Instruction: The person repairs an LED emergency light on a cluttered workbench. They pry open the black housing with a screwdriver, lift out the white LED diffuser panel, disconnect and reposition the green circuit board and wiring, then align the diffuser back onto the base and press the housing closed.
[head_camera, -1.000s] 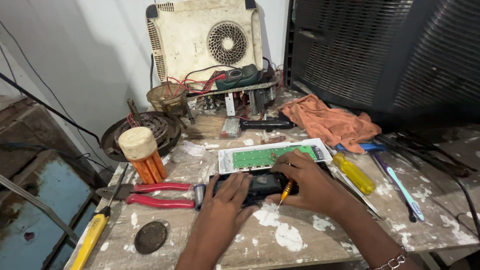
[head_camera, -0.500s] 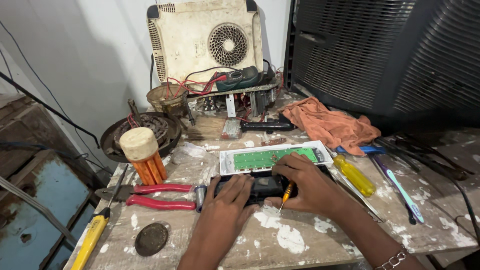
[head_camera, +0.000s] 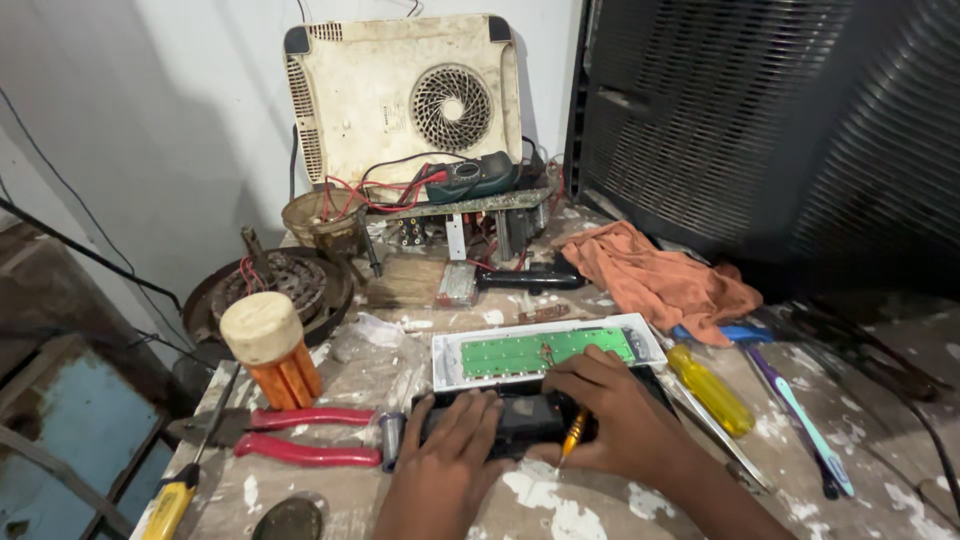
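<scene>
barely anything has moved since the earlier frames: both your hands sit on the same black device, tools around them lie where they were.

your left hand (head_camera: 452, 462) lies flat on the near-left part of the black device (head_camera: 520, 418), fingers spread over its top, pressing it to the bench (head_camera: 400, 365). no closed grip there, just an open palm-down hold.

your right hand (head_camera: 610, 420) covers the right end of the device. its fingers are curled together around a small screwdriver with an orange-yellow handle (head_camera: 573, 432); the handle sticks out between the fingers toward you, tip hidden under the hand.

just beyond your right hand, touching the device's far edge: white tray-like housing (head_camera: 448, 352) with a green circuit board (head_camera: 545, 350) inside.

right of your right hand: yellow-handled screwdriver (head_camera: 710, 388), then a purple and teal tool (head_camera: 800, 420) further out. orange cloth (head_camera: 660, 280) beyond those.

left of your left hand: red-handled pliers (head_camera: 300, 435), close by. orange ribbed cylinder with a cream cap (head_camera: 272, 348) beyond the pliers. yellow-handled tool (head_camera: 172, 505) at the near-left bench edge.
</scene>
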